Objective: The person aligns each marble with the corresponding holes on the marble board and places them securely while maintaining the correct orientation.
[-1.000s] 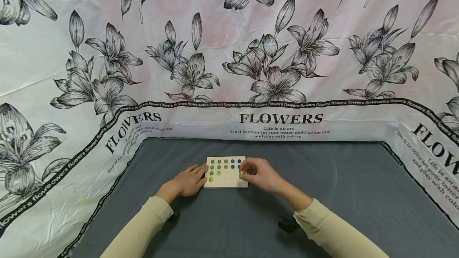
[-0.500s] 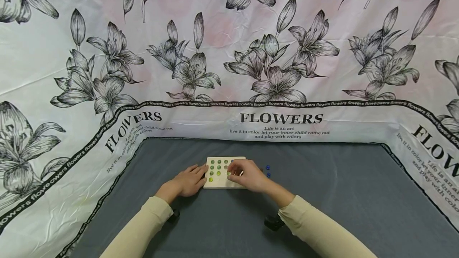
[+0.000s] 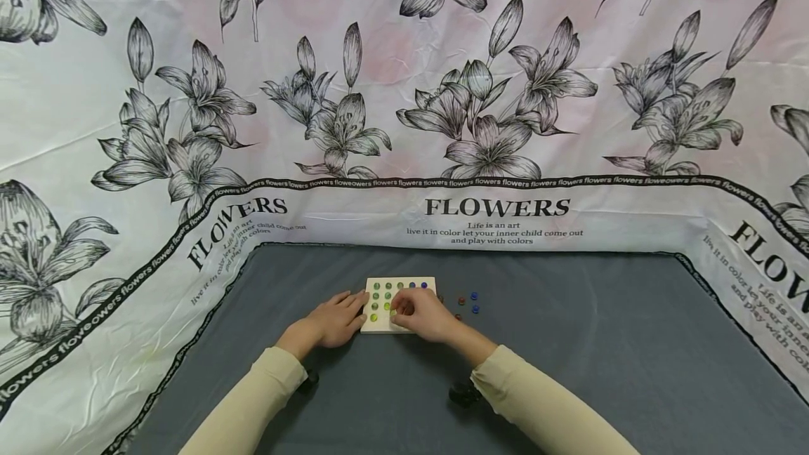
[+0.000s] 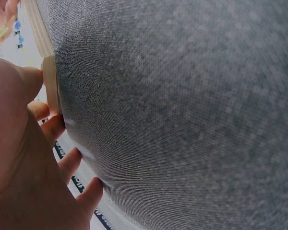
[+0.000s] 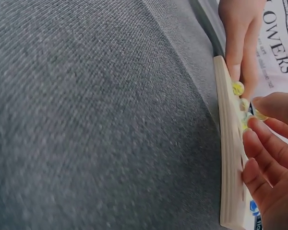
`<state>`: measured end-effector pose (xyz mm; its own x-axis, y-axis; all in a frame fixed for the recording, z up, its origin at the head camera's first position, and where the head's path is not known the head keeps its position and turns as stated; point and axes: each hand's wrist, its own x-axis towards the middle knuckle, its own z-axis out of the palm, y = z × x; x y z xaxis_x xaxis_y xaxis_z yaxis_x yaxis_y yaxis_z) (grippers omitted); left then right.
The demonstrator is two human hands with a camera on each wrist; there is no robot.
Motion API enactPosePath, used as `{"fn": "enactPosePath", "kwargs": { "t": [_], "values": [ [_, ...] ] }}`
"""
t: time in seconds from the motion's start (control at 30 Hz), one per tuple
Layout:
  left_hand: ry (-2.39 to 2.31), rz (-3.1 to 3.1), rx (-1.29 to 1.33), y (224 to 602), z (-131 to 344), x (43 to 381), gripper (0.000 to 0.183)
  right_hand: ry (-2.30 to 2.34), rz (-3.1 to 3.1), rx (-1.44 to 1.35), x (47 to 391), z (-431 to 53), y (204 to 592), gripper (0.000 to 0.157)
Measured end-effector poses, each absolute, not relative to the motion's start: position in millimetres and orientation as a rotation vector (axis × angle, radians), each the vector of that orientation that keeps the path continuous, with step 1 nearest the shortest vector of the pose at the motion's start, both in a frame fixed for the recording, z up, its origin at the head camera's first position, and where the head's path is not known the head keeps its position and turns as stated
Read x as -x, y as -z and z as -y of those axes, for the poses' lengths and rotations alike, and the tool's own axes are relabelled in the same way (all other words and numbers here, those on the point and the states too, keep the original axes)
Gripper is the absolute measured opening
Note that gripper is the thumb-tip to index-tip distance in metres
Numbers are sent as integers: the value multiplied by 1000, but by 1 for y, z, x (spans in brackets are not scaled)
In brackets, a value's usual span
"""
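Note:
A pale wooden board (image 3: 373, 329) with rows of holes lies on the grey cloth. Green marbles (image 3: 376, 295) fill holes at its left, a yellow marble (image 3: 373, 317) sits near the front left, and blue marbles (image 3: 424, 286) show along the back. My left hand (image 3: 333, 321) rests at the board's left edge, fingers extended. Over the board's middle, my right hand (image 3: 423, 313) pinches a yellow marble (image 5: 260, 115) between thumb and forefinger, close above the surface. That hand hides part of the board's right side.
Loose blue marbles (image 3: 475, 296) and reddish-brown marbles (image 3: 461, 300) lie on the cloth just right of the board. Grey cloth (image 3: 569, 343) covers the table. A white curtain (image 3: 354, 216) with printed flowers rises behind it.
My right hand has moved left from the board's right edge to over its middle, carrying the yellow marble. Loose marbles on the right have come into sight. My left hand has stayed put.

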<state>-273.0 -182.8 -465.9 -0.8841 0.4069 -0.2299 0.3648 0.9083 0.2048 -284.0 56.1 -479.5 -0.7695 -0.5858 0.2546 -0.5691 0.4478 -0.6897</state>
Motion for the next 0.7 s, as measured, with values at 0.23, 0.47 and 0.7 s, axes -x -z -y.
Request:
{"fn": "enactPosePath", "kwargs": {
  "t": [0.23, 0.47, 0.7],
  "values": [
    [-220, -2808, -572, 466, 183, 273, 56, 1205, -2718, 993, 284, -46, 483, 7],
    [-228, -2808, -580, 467, 184, 272, 56, 1178, -2785, 928, 281, -41, 482, 4],
    [-239, -2804, -587, 466, 184, 271, 56, 1186, -2780, 909, 278, -40, 482, 5]
  ]
}}
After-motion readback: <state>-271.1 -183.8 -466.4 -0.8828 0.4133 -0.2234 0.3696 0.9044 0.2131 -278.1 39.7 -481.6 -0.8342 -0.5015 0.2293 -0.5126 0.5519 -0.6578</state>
